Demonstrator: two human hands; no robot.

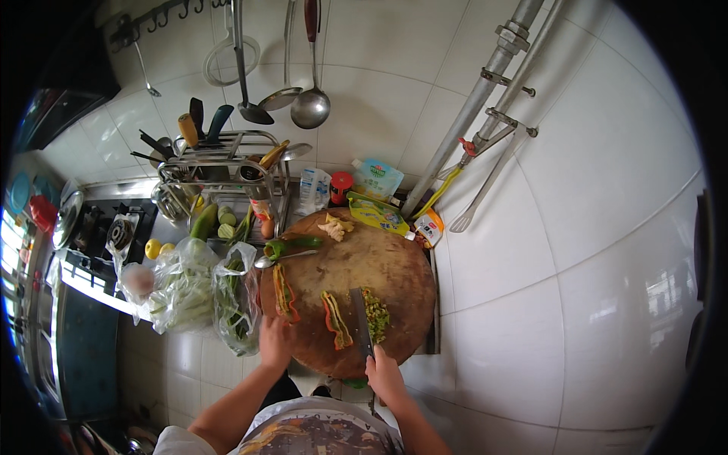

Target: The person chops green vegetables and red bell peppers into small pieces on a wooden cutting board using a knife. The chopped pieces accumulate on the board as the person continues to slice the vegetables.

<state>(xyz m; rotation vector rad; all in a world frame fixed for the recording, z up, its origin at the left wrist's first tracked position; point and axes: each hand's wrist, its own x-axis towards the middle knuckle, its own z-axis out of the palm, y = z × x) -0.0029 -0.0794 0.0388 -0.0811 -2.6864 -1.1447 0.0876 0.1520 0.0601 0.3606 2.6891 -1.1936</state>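
A kitchen knife stands edge-down on the round wooden chopping board, its handle held in my right hand. Chopped green pepper lies in a heap along the blade's right side. To the left of the blade rests an opened pepper piece, red at its edge with pale seeds inside. My left hand is at the board's left rim, by the lower end of a second opened pepper piece; whether its fingers grip the piece is hidden.
Ginger, a green pepper and a metal spoon lie on the board's far side. Bagged vegetables stand left. Behind are seasoning pouches, a red-lidded jar and a metal rack. A tiled wall bounds the right.
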